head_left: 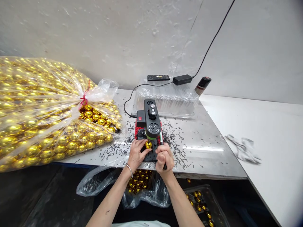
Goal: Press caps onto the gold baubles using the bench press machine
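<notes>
A shiny gold ball point(148, 145) is pinched between the thumb and fingers of my left hand point(138, 153), right under the head of a small black bench drill press point(152, 121). My right hand point(164, 156) is wrapped round the dark grip of the machine's lever point(161, 138), on its right side. The drill's tip is hidden behind the head. Dark curly shavings point(176, 148) lie scattered about the base, over bits of red material.
On the left rests a big clear bag of gold balls point(35, 126), torn near its red tie. Behind the machine are a clear plastic box point(165, 101), a power adapter point(182, 79) and a spray can point(203, 85). An open bag with gold balls point(139, 181) hangs below the edge; gloves point(243, 149) lie right.
</notes>
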### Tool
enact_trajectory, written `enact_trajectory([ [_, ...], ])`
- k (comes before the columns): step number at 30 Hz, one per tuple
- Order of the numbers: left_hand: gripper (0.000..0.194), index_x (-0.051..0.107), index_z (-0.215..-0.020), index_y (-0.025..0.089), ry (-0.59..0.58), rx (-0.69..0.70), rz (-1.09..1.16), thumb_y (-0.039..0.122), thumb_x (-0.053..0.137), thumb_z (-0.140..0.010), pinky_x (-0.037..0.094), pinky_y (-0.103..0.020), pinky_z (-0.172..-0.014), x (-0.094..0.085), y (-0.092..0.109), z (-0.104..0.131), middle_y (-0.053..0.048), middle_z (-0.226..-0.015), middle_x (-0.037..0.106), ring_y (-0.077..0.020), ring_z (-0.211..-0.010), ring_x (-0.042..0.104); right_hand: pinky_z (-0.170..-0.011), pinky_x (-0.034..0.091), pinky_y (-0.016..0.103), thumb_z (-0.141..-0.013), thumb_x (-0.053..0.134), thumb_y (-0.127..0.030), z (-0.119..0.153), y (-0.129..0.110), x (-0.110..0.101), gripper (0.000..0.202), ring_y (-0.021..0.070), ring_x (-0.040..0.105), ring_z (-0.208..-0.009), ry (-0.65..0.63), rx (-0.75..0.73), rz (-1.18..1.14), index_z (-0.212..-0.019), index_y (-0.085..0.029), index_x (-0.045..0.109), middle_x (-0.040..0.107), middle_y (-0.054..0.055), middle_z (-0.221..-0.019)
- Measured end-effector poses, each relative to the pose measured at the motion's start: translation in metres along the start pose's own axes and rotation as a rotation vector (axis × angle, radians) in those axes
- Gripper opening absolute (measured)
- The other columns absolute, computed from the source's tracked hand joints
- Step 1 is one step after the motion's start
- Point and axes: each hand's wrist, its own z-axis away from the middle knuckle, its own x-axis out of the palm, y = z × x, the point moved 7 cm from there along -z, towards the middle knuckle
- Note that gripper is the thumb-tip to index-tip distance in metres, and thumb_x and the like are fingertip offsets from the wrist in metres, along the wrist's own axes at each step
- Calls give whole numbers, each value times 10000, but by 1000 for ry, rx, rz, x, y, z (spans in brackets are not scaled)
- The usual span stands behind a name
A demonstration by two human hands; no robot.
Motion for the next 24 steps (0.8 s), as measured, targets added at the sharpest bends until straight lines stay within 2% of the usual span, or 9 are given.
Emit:
enact_trajectory([
  [6, 315, 675, -1137, 200, -28, -22, -7, 370, 648, -873, 455, -487, -986, 1, -1, 0, -98, -1078, 712, -257, -1020, 620, -838, 511, 417, -979, 306, -217, 13, 11, 2, 287, 140, 572, -663, 54, -14, -4, -728, -226, 443, 527, -8, -710],
  [11, 310, 682, -1128, 192, -19, -24, 11, 360, 651, -870, 465, -472, -976, 0, 0, 1, -96, -1066, 716, -253, -1003, 624, -733, 513, 362, -960, 330, -181, 13, 7, 7, 268, 142, 578, -679, -20, -93, 30, -723, -222, 447, 533, 0, -714],
  [14, 302, 690, -1114, 195, -12, -23, 28, 346, 674, -853, 466, -476, -975, 1, -1, -3, -98, -1067, 718, -254, -994, 627, -679, 488, 331, -951, 337, -153, -3, -1, 0, 281, 135, 539, -648, 31, -73, 9, -693, -219, 425, 505, -5, -683],
  [18, 304, 688, -1106, 192, 35, -31, 44, 333, 694, -838, 454, -500, -992, -6, 4, -4, -98, -1070, 720, -260, -1000, 635, -571, 397, 264, -936, 406, -119, -41, -14, -11, 295, 116, 502, -621, 83, 87, -34, -656, -209, 421, 495, -10, -659],
  [21, 343, 651, -1185, 205, 56, -11, 18, 356, 646, -877, 463, -498, -981, -24, 18, 15, -108, -1092, 707, -269, -1039, 630, -567, 382, 266, -949, 422, -145, -60, -21, -14, 296, 114, 490, -614, 32, 184, -57, -660, -203, 449, 492, -9, -654],
  [24, 397, 592, -1287, 240, -50, 98, -35, 361, 597, -909, 491, -468, -937, -34, 38, 58, -120, -1124, 691, -273, -1058, 625, -587, 389, 277, -950, 429, -154, -60, -22, -15, 301, 124, 497, -632, 11, 189, -64, -654, -203, 456, 500, -4, -660],
])
